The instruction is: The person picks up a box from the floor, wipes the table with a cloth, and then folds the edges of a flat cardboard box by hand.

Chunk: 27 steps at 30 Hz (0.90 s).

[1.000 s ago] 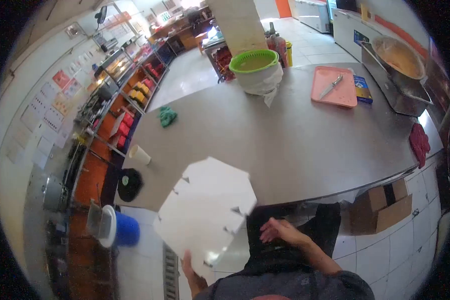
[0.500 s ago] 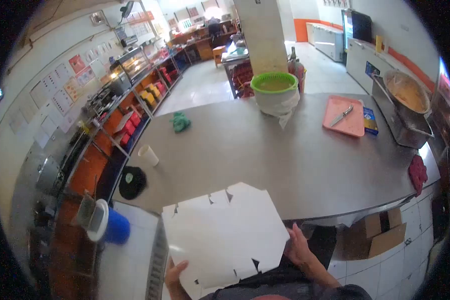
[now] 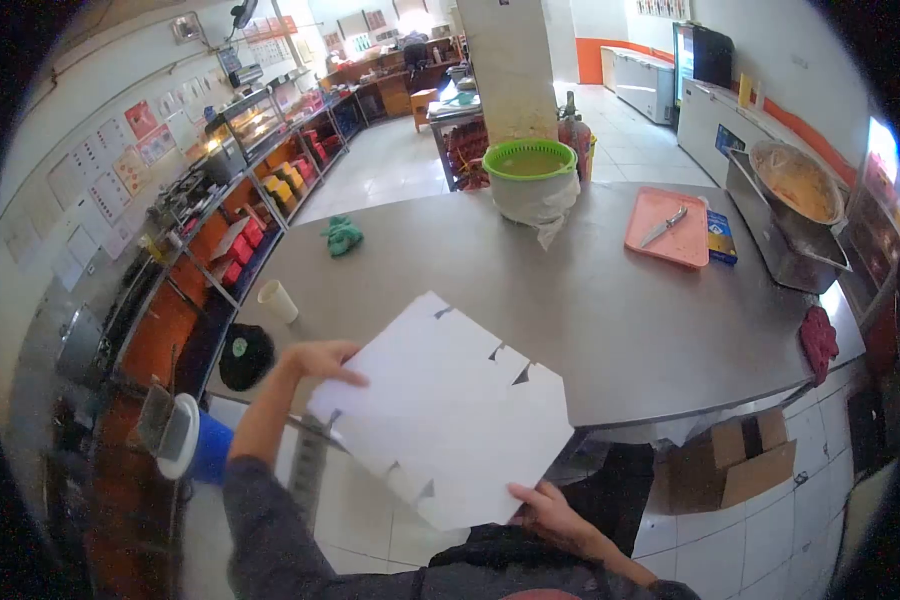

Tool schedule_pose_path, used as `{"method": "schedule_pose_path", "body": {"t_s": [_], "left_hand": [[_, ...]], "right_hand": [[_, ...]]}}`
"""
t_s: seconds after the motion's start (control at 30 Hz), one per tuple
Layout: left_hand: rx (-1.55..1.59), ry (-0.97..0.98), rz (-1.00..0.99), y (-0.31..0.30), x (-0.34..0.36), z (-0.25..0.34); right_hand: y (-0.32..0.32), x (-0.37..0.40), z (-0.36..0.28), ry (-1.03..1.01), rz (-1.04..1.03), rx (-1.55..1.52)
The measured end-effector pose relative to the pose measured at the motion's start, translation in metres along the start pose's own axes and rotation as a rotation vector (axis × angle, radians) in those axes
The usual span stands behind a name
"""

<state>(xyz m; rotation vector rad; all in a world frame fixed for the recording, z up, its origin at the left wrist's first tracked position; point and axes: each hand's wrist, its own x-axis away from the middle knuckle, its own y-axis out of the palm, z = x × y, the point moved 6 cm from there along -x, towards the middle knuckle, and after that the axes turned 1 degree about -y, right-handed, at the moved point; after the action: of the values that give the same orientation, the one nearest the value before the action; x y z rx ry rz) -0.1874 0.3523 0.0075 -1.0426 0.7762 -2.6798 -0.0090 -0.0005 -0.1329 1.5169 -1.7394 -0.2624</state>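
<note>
White sheet (image 3: 455, 410): flat and unfolded, with angled corners and small slots cut into 2 opposite edges. Pose: turned diagonally, held at its left and lower-right sides. Position: overlapping the metal table's (image 3: 420, 255) near edge.

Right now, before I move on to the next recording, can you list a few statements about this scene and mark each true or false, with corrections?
1. The left grip and right grip both hold the white sheet. True.
2. The knife lies directly on the metal table. False: the knife lies on the pink tray.
3. The green cloth lies on the metal table. True.
4. The cardboard box is on the metal table. False: the cardboard box is on the floor.
</note>
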Motion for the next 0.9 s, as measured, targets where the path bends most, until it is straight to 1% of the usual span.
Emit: {"method": "schedule_pose_path", "body": {"t_s": [0.03,0.07,0.1,0.13,0.17,0.2,0.23,0.27,0.33,0.37,0.4,0.43,0.47,0.53,0.6,0.67,0.73,0.77,0.8,0.83,0.87,0.9], "left_hand": [[-0.008,0.008,0.004,-0.014,-0.007,0.011],[-0.150,0.038,0.075,-0.030,-0.016,0.025],[-0.283,0.070,0.145,-0.041,-0.024,0.034],[-0.310,0.128,0.297,-0.054,-0.034,0.030],[-0.327,0.180,0.449,-0.063,-0.044,0.023],[-0.431,0.251,0.620,-0.068,-0.047,0.029],[-0.530,0.312,0.789,-0.064,-0.045,0.041],[-0.496,0.298,0.775,-0.051,-0.049,0.042],[-0.307,0.341,1.026,-0.023,-0.021,0.080],[-0.269,0.309,0.989,0.004,-0.012,0.094],[-0.247,0.380,0.904,0.036,0.001,0.112],[-0.221,0.448,0.824,0.068,0.011,0.125],[-0.239,0.435,0.809,0.095,0.017,0.129],[-0.237,0.397,0.769,0.139,0.028,0.139],[-0.179,0.407,0.861,0.164,0.037,0.150],[-0.156,0.366,0.875,0.182,0.030,0.149],[-0.145,0.334,0.904,0.195,0.022,0.136],[-0.220,0.338,0.915,0.202,0.014,0.130],[-0.301,0.345,0.927,0.203,0.011,0.128],[-0.307,0.344,0.935,0.201,0.011,0.128],[-0.319,0.322,0.937,0.198,0.009,0.129],[-0.333,0.301,0.937,0.195,0.008,0.130]], "right_hand": [[0.006,-0.005,0.004,0.021,-0.057,-0.019],[0.013,-0.010,0.001,0.011,-0.055,-0.016],[0.024,-0.012,0.000,0.032,-0.128,-0.013],[0.034,-0.012,0.000,0.065,-0.195,-0.008],[0.034,-0.019,0.000,0.063,-0.197,0.073],[0.034,-0.025,0.001,0.087,-0.182,0.081],[0.038,-0.029,-0.003,0.015,-0.220,0.161],[0.041,-0.029,-0.006,-0.052,-0.260,0.236],[0.041,-0.027,-0.008,-0.042,-0.253,0.266],[0.031,-0.029,-0.005,-0.106,-0.244,0.502],[0.039,-0.016,-0.026,-0.239,-0.237,0.758],[0.037,-0.006,-0.038,-0.291,-0.155,0.835],[0.035,0.003,-0.048,-0.346,-0.080,0.914],[0.025,0.024,-0.078,-0.557,0.140,0.970],[0.005,0.036,-0.101,-0.889,0.334,0.947],[-0.006,0.040,-0.128,-1.129,0.528,0.813],[-0.027,0.031,-0.141,-1.145,0.709,0.698],[-0.033,0.025,-0.151,-1.145,0.698,0.702],[-0.038,0.020,-0.160,-1.149,0.764,0.808],[-0.040,0.015,-0.169,-1.155,0.832,0.910],[-0.041,0.005,-0.175,-1.164,0.829,0.904],[-0.047,-0.008,-0.179,-1.045,0.842,0.886]]}}
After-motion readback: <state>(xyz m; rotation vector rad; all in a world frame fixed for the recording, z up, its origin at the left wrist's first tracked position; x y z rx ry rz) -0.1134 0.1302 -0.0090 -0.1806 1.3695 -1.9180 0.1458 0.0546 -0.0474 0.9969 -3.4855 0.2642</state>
